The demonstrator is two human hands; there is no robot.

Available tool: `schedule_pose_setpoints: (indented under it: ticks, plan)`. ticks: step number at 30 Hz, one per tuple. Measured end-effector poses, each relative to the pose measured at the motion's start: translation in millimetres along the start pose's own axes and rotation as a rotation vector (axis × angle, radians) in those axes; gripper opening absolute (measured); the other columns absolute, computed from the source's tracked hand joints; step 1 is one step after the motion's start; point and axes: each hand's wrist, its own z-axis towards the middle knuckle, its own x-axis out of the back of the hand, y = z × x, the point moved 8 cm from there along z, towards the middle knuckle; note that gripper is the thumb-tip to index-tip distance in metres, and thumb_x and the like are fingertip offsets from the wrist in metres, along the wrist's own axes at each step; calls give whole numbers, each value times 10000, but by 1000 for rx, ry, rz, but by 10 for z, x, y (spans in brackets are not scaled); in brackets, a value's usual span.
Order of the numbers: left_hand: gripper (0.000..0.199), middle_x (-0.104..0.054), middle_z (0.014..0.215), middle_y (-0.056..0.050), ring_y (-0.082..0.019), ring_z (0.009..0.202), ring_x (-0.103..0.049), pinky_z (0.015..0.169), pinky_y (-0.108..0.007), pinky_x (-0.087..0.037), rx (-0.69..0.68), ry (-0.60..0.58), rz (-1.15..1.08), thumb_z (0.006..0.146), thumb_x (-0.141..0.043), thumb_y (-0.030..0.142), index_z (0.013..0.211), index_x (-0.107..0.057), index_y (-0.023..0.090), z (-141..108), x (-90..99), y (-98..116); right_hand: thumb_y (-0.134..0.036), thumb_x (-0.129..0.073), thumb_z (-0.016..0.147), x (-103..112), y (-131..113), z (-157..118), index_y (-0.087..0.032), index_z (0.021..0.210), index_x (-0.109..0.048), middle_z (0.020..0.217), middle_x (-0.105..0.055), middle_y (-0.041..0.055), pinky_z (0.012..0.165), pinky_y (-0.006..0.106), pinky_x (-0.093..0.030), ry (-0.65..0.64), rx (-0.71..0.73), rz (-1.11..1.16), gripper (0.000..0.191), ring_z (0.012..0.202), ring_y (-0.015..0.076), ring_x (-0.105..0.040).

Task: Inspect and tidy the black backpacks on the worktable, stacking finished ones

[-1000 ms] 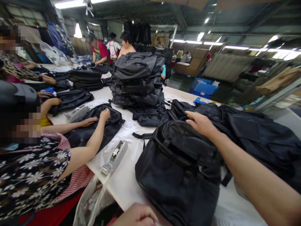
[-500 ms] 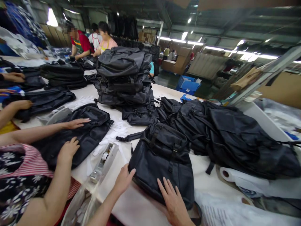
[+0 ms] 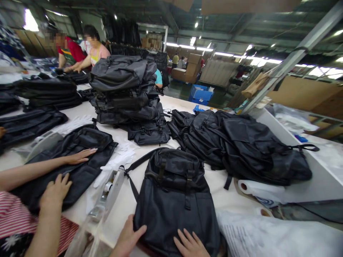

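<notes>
A black backpack (image 3: 174,210) lies on the white table right in front of me, its flap with two buckled straps facing up and the top end away from me. My left hand (image 3: 128,237) grips its lower left edge, thumb over the front, the other fingers partly hidden along the side. My right hand (image 3: 190,244) rests flat on the lower front panel with fingers spread, cut off by the bottom of the view. A loose shoulder strap (image 3: 142,159) stretches from the backpack's upper left side towards a tape dispenser (image 3: 107,194).
A co-worker's hands (image 3: 57,189) lie on another black bag (image 3: 88,167) at left. A tall stack of backpacks (image 3: 120,76) stands behind mine. More bags (image 3: 241,142) heap at right, near a white roll (image 3: 259,189) and plastic bags (image 3: 278,232). White gloves (image 3: 120,153) lie between.
The view has shifted right, so most things sit further left. The backpack appears lower and closer to me, turned straighter, with both my hands still on it.
</notes>
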Motion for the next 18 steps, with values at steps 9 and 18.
schedule_pose_setpoints:
  ticks: [9, 18]
  plan:
    - [318, -592, 1185, -119, -264, 1180, -524, 1066, -446, -384, -466, 207, 121, 834, -411, 346, 1052, -588, 198, 285, 263, 1194, -436, -493, 875, 364, 530, 87, -269, 1212, -617, 1266, -630, 55, 1035, 356, -431, -117, -620, 793, 397, 1187, 234, -564]
    - [299, -653, 1101, -108, -218, 1051, -606, 968, -356, -439, -289, 207, -5, 838, -376, 298, 1046, -552, 174, 1202, 548, 1782, -407, -395, 869, 894, 1882, 504, -225, 971, -638, 1027, -694, 77, 890, 370, -504, 450, -890, 708, 321, 974, 237, -642]
